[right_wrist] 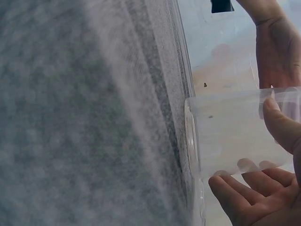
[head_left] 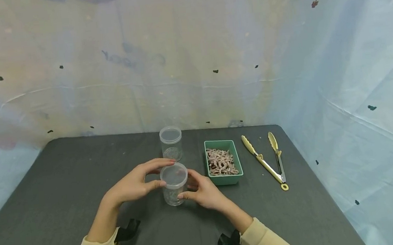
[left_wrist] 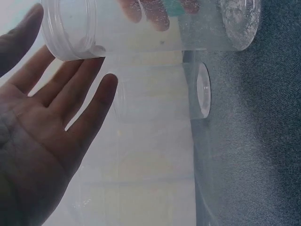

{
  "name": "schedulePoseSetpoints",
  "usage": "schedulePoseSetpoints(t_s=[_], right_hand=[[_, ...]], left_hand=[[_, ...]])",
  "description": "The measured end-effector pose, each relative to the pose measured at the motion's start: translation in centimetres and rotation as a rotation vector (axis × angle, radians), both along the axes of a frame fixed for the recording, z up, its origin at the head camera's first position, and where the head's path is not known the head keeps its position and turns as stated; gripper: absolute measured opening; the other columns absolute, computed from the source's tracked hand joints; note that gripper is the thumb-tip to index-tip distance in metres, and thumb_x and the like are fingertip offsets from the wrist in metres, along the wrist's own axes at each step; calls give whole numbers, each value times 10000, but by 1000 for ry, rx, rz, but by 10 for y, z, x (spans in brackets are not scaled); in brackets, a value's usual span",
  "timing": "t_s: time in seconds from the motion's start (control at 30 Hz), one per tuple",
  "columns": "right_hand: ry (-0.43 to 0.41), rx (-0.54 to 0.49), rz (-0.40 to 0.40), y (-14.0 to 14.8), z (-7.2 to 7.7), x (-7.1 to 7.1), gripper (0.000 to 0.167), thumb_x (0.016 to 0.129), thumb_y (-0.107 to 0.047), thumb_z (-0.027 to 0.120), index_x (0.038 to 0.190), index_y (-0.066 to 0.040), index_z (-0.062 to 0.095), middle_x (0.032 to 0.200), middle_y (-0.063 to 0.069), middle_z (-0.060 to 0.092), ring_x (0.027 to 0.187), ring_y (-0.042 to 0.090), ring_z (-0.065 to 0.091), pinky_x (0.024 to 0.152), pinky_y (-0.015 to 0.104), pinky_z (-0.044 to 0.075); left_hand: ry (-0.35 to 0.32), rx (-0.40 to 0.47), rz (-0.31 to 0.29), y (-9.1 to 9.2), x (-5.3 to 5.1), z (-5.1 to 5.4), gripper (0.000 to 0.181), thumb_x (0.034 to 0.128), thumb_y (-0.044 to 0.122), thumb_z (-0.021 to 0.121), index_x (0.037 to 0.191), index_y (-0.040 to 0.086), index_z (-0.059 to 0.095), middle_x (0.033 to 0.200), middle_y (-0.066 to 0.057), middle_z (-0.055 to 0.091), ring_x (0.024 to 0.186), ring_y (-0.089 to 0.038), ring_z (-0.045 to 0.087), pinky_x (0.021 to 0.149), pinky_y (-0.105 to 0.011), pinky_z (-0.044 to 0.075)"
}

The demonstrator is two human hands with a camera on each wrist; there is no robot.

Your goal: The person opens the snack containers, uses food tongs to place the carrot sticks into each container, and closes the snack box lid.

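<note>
A clear jar with a translucent lid stands upright on the dark table. My left hand pinches the lid's rim between thumb and fingers from the left. From the right, my right hand grips the jar's body. In the left wrist view the left hand has its fingertips at the lid end of the jar. The right wrist view shows the right hand with thumb and fingers on opposite sides of the clear jar. No contents can be made out in the jar.
A second lidded clear jar stands just behind. To the right are a green tray of pale, curled pieces and spread tongs with yellow tips. Hanging sheeting borders the table's back and right side.
</note>
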State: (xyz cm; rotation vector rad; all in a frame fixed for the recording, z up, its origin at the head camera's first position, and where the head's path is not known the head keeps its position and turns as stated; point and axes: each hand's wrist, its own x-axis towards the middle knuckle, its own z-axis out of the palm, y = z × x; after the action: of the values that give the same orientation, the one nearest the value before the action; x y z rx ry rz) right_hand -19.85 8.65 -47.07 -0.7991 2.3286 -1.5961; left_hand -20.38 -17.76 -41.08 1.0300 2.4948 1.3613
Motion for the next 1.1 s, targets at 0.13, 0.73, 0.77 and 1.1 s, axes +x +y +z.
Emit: schedulePoseSetpoints(t_s=[0.13,0.73,0.77,1.1], right_hand=[[-16,-5,2,0,1,0,729,935,-164,806,1555,-74,434,1459,145,587,1326,303,602,1074,397,511],[-15,5,5,0,1,-1,735,935,-164,807,1560,-85,429,1506,141,553,1357,294,578,1074,338,504],[-17,4,6,0,1,-1,735,936,-165,805,1561,-86,428,1510,142,549,1360,295,575,1075,341,504],[-25,6,7,0,0,-1,736,941,-166,799,1565,-75,417,1502,144,554,1352,296,582,1075,333,503]], left_hand=[[34,-13,63,3,-1,0,612,913,237,819,1470,144,580,1414,-56,579,1268,-292,577,1024,-545,504],[-2,30,24,1,-1,-1,632,929,226,803,1505,195,546,1477,-42,539,1334,-292,537,1065,-587,469],[2,31,39,2,-2,-1,645,908,232,827,1492,191,557,1442,-46,542,1310,-299,543,1061,-588,472],[-7,22,2,6,0,-3,637,954,193,779,1531,171,510,1568,-48,470,1455,-346,426,1094,-633,414]])
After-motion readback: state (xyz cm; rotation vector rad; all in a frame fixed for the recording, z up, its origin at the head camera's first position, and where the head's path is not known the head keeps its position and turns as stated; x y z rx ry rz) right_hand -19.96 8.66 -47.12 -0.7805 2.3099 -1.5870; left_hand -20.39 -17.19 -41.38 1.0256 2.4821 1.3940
